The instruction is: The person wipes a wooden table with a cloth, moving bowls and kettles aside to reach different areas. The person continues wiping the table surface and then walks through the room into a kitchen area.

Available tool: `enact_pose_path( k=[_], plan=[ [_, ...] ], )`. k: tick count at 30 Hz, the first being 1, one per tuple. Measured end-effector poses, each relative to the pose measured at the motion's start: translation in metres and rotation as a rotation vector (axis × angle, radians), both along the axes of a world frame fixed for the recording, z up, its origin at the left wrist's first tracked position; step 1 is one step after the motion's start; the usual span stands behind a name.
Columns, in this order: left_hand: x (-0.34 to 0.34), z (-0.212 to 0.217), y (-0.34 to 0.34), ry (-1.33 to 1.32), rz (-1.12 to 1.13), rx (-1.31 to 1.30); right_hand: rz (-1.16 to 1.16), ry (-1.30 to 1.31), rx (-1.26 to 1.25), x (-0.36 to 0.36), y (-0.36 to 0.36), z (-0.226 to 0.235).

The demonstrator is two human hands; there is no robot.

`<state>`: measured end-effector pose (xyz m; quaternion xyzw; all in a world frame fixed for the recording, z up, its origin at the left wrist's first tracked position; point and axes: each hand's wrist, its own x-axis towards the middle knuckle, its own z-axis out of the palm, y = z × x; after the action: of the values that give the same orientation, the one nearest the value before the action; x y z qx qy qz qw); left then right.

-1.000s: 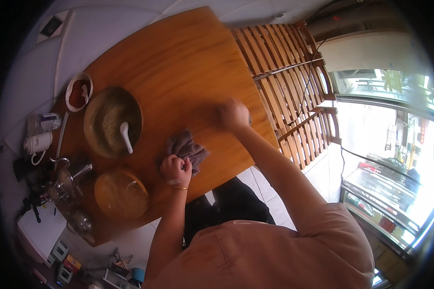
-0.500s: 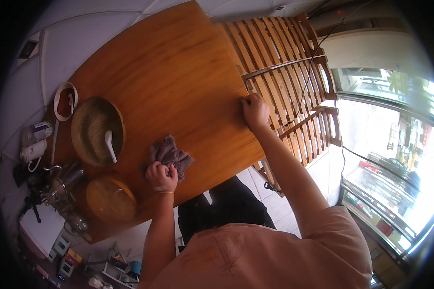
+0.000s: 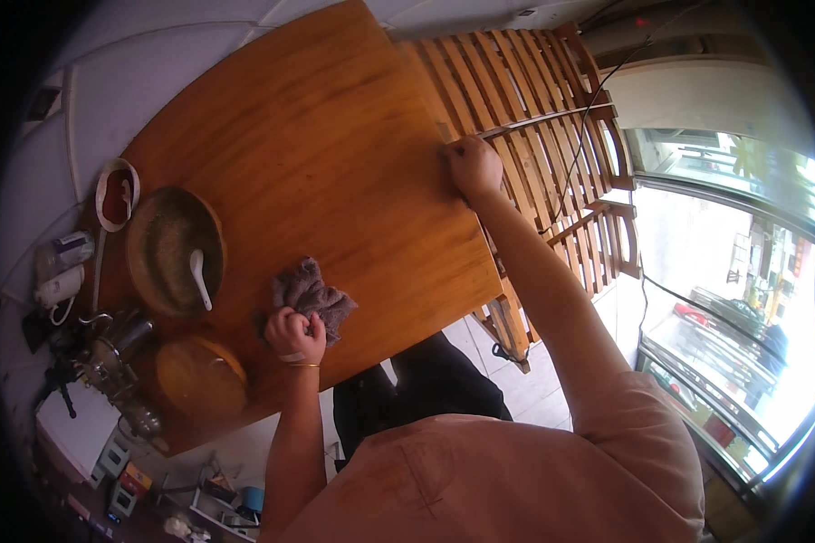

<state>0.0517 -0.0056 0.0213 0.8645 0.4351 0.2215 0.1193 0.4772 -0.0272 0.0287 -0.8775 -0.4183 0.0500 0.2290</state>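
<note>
Near the closest edge of the wooden table (image 3: 317, 136), the left hand (image 3: 295, 333) is closed into a fist on a crumpled grey-brown cloth (image 3: 310, 294), bunching its near end while the remainder lies spread on the wood. Such a rag looks soft, light and limp, so it should fold under any grip and is best gathered in the fist, as it is here. Toward the left edge sit a round wooden lid (image 3: 199, 376), then a wide woven bowl (image 3: 174, 249) with a white spoon (image 3: 198, 276) in it, and a small red-and-white dish (image 3: 116, 193) beyond. At the right edge, farther off, the right hand (image 3: 472, 166) is curled over the table's rim, beside a slatted wooden chair (image 3: 534, 100).
</note>
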Motion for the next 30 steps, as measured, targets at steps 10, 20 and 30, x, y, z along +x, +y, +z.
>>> enact_pose_path(
  k=[10, 20, 30],
  plan=[
    [-0.001, 0.003, -0.002, 0.047, 0.015, 0.004, 0.087, -0.085, -0.065, 0.004, 0.049, 0.017],
    [-0.001, 0.003, -0.001, 0.045, 0.031, 0.023, 0.24, 0.04, -0.175, -0.073, 0.063, 0.016],
    [-0.001, -0.002, 0.0, -0.013, -0.04, 0.056, 0.314, 0.022, -0.204, -0.094, 0.049, 0.016]
  ],
)
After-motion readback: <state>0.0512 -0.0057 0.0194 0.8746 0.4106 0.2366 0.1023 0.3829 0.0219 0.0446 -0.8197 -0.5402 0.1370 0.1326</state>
